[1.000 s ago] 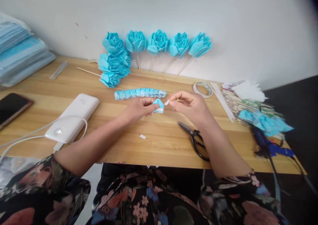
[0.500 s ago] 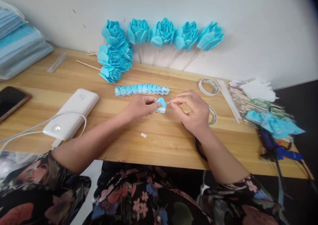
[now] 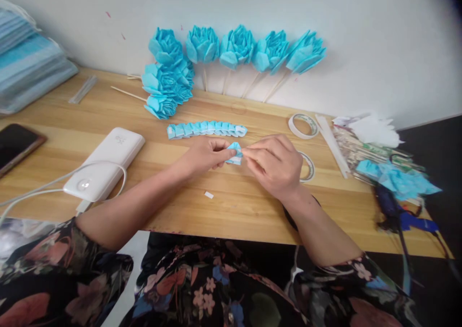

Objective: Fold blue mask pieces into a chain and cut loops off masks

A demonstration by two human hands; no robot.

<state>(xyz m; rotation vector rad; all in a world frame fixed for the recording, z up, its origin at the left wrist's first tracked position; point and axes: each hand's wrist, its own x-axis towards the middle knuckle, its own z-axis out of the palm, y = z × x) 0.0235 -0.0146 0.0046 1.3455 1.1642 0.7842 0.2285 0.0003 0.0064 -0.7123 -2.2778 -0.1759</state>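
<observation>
Between thumb and fingers, my left hand [image 3: 206,156] pinches a small folded blue piece [image 3: 234,159] with a white strip on it. Close against its right side is my right hand [image 3: 276,162], fingers pressed together at the piece's edge; what they hold is too small to make out. Just behind both hands lies a row of folded blue petals [image 3: 205,129]. A small white scrap [image 3: 208,194] rests on the wooden table [image 3: 180,211] in front of them.
Blue paper flowers [image 3: 237,47] on sticks lean against the wall, others lie at left. A power bank [image 3: 104,163], phone [image 3: 18,146] and blue-white stack [image 3: 29,67] are left. Tape rolls [image 3: 303,126], sticks, blue scraps [image 3: 400,178] and a blue tool [image 3: 418,222] are right.
My right hand has moved slightly left, closer to the blue piece, and its fingers have drawn together. The thin pale thing seen earlier at its fingertips no longer shows clearly.
</observation>
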